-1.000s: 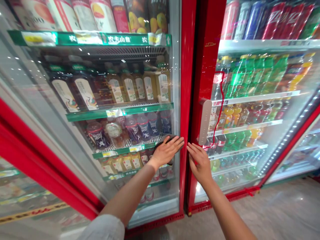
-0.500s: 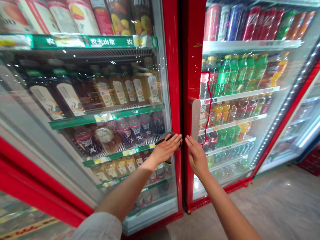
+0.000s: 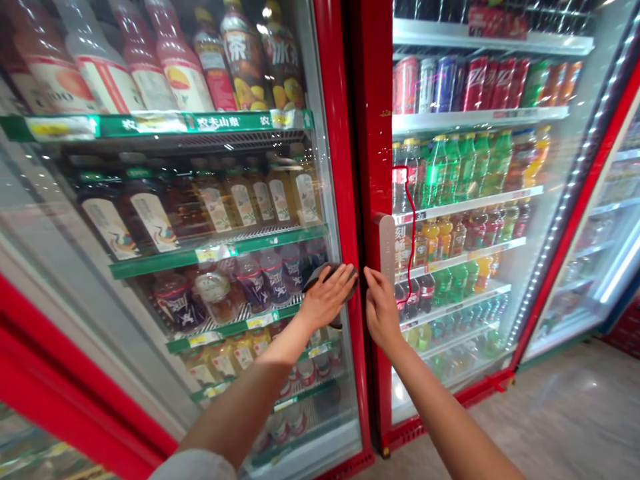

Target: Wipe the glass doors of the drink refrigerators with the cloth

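Your left hand [image 3: 327,297] flat over dark thing [image 3: 315,275]; right hand [image 3: 381,313] half-curled, grip unclear.
Glass [image 3: 320,193] separates you from bottles [image 3: 243,202].

Dark object [image 3: 314,277], partly hidden, against red-framed glass door [image 3: 337,147].

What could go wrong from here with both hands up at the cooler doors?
Right hand: its fingertips are near the dark gap between the red frames, so a moving door might pinch them.
Dark item: partly under the left hand, grip unclear; it could slip down if pressure eases.
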The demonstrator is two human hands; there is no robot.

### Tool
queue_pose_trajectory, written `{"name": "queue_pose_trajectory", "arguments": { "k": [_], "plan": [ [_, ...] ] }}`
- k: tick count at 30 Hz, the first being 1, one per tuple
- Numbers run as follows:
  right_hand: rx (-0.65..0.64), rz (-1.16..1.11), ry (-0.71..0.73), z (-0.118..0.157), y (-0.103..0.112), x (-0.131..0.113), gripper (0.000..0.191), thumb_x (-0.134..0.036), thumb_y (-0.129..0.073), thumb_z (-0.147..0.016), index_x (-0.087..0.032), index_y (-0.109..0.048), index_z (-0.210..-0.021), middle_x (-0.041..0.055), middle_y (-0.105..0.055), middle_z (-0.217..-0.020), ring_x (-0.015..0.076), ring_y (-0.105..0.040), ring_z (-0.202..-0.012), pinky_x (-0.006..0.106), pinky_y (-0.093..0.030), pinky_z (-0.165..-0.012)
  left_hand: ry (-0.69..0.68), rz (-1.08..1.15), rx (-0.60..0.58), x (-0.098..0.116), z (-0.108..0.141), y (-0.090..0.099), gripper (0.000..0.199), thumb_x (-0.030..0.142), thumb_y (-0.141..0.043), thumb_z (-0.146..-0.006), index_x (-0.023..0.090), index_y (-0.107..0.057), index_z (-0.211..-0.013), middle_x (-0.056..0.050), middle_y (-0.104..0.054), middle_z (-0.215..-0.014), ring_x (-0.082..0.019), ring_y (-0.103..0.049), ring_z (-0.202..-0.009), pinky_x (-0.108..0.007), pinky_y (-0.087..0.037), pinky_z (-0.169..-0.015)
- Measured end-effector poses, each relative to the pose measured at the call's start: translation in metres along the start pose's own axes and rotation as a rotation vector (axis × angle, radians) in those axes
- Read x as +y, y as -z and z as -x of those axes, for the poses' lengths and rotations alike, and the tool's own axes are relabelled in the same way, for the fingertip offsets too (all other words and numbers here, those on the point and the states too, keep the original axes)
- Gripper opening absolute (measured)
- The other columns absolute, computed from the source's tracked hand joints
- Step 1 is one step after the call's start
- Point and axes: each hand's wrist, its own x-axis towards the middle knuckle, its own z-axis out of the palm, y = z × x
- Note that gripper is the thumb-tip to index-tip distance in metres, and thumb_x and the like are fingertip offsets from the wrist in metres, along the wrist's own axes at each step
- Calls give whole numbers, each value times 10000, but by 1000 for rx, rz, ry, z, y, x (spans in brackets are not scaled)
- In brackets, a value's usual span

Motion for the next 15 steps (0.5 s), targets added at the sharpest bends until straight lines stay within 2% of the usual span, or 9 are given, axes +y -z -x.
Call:
{"name": "queue_pose_trajectory", "arguments": {
  "k": [2,6,9,11,13,15],
  "plan": [
    [37,-28,-21,-11,-7,1,648,-81,-399,-952,-333,-456,-1546,115,-590,-1391,242,-579,-1317,496,-495,-1127,13,10,-16,-13,-6,10,775,248,-650,-872,153,-358,-1584,-114,-386,-1639,-228,-303,-1555,-444,-148,-1308],
    [12,-76,-22,-23,-24,-3,650,-71,-416,-922,-333,-517,-1507,105,-586,-1417,245,-561,-1338,509,-469,-1155,257,-8,61,-41,-22,34,847,250,-674,-863,205,-292,-1618,-124,-320,-1665,-254,-262,-1570,-498,-122,-1306],
    [-12,-102,-14,-19,-34,-5,636,-82,-417,-929,-319,-518,-1510,103,-579,-1457,241,-543,-1372,503,-464,-1165,407,-36,115,-31,-8,29,848,223,-655,-868,200,-273,-1624,-136,-323,-1657,-271,-260,-1569,-538,-85,-1304],
    [0,-140,-33,-13,-36,-4,615,-103,-391,-957,-301,-493,-1530,103,-588,-1467,231,-541,-1384,492,-470,-1164,376,-42,105,-15,8,17,804,194,-605,-886,180,-278,-1621,-140,-359,-1638,-255,-282,-1561,-526,-72,-1307],
    [45,-197,-86,-10,-38,-1,568,-146,-367,-993,-272,-486,-1534,111,-598,-1466,224,-556,-1374,481,-487,-1150,231,-34,49,-2,20,8,746,168,-550,-903,170,-308,-1609,-122,-397,-1621,-214,-308,-1550,-478,-85,-1314],
    [110,-246,-158,-10,-38,1,509,-205,-368,-1021,-248,-521,-1505,124,-615,-1447,225,-592,-1334,479,-514,-1120,106,-17,-18,-4,20,8,716,174,-540,-908,173,-340,-1596,-102,-402,-1622,-190,-314,-1547,-442,-107,-1314]
  ]
}}
